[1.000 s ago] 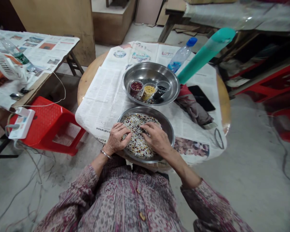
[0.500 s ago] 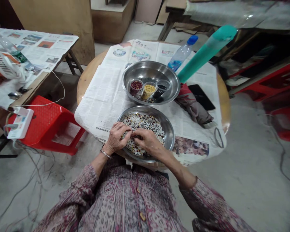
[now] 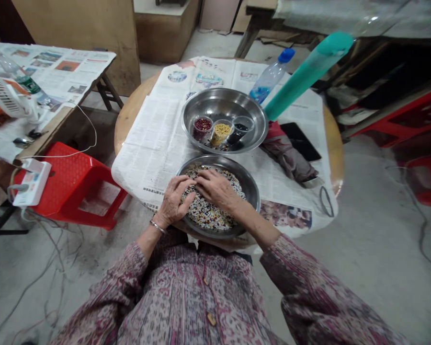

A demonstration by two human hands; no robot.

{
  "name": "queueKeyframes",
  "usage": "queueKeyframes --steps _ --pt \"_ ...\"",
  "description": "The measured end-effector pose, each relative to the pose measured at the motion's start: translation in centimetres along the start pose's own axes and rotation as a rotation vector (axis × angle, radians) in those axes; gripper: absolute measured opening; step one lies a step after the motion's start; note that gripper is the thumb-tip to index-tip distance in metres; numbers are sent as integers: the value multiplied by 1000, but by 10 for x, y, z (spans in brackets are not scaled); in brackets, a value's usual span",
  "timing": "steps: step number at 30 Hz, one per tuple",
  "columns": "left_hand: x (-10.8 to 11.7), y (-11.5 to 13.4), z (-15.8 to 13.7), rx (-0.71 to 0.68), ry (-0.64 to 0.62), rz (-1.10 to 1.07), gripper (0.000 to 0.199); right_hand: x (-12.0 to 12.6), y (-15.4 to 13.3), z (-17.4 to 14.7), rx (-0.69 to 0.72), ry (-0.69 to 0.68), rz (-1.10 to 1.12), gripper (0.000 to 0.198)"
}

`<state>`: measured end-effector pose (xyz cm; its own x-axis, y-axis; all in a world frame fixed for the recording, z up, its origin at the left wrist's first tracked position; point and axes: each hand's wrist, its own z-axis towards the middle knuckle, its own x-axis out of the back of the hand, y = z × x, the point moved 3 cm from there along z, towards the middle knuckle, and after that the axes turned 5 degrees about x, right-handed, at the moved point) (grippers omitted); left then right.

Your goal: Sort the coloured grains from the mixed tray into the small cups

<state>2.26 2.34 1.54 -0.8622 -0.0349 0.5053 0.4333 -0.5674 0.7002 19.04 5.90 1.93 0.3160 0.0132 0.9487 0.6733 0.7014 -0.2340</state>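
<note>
My left hand (image 3: 175,201) rests at the left rim of the near steel basin (image 3: 252,191), its thumb spread away from its bent fingers. My right hand (image 3: 217,190) lies over the mixed grains (image 3: 210,214) in that basin, palm down and fingers stretched, with its fingertips close to those of my left hand. White, black, yellow and dark red bits make up the grains. Behind stands a deeper steel basin (image 3: 219,96) with three clear cups: one of dark red beans (image 3: 202,125), one of yellow grains (image 3: 221,132), one of black beans (image 3: 241,128).
Newspaper covers the round table (image 3: 143,134). A plastic bottle (image 3: 267,79), a green tube (image 3: 309,74), a folded umbrella (image 3: 290,155) and a dark phone (image 3: 300,141) lie or stand at the right. Left are a red stool (image 3: 70,187) and a power strip (image 3: 33,184).
My right hand has slid forward and flattened over the grains, uncovering more of them in front. The left thumb has spread from its fingers.
</note>
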Motion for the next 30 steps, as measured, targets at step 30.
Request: queueKeyframes --steps 30 --pt "0 2 1 4 33 8 22 -3 -19 -6 36 77 108 31"
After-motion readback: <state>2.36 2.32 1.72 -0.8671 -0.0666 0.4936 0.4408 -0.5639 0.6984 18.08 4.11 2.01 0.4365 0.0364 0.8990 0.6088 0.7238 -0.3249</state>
